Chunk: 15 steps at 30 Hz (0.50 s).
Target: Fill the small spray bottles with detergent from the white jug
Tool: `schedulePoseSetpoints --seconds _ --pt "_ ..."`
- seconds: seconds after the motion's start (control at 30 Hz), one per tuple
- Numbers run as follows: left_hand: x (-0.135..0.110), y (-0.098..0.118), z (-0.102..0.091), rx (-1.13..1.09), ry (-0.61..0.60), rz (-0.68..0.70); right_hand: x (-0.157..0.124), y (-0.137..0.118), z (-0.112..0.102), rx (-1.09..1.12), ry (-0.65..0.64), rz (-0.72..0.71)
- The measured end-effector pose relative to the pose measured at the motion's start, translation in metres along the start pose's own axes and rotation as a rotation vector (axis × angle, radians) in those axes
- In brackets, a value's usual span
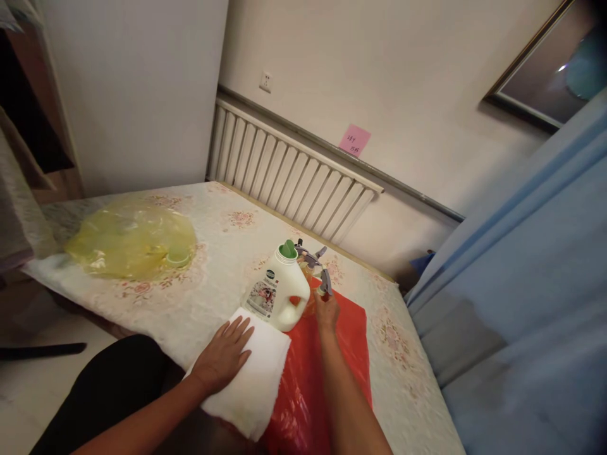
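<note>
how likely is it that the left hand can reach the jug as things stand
Probably yes: the left hand rests on the cloth, the jug stands close to its fingers, and nothing visible blocks the way.

Head-worn view; forward, down at hands (224, 357) (327, 311)

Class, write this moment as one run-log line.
left hand: flat on white cloth | right hand: holding spray bottle | cream jug: upright beside cloth | red plastic: right of cloth

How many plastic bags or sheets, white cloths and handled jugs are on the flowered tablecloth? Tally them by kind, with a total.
Plastic bags or sheets: 2, yellow bag and red sheet
Cloths: 1, white cloth
Jugs: 1, pale jug
Total: 4
</note>
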<state>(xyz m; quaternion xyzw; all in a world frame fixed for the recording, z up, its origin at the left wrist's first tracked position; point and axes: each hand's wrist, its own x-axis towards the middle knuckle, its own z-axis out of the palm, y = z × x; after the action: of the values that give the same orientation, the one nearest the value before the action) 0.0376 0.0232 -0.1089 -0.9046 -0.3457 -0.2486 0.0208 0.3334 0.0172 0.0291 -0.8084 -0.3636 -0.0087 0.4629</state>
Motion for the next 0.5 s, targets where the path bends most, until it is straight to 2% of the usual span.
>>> schedulePoseSetpoints --seconds 0.27,0.5 --pt "0.003 0.000 -0.003 -0.035 -0.023 -0.011 -0.017 0.014 -0.052 0.076 0.050 0.050" --pt "0.005 0.000 -0.005 -0.006 -0.044 -0.009 -0.063 0.034 -0.097 0.159 0.086 0.170"
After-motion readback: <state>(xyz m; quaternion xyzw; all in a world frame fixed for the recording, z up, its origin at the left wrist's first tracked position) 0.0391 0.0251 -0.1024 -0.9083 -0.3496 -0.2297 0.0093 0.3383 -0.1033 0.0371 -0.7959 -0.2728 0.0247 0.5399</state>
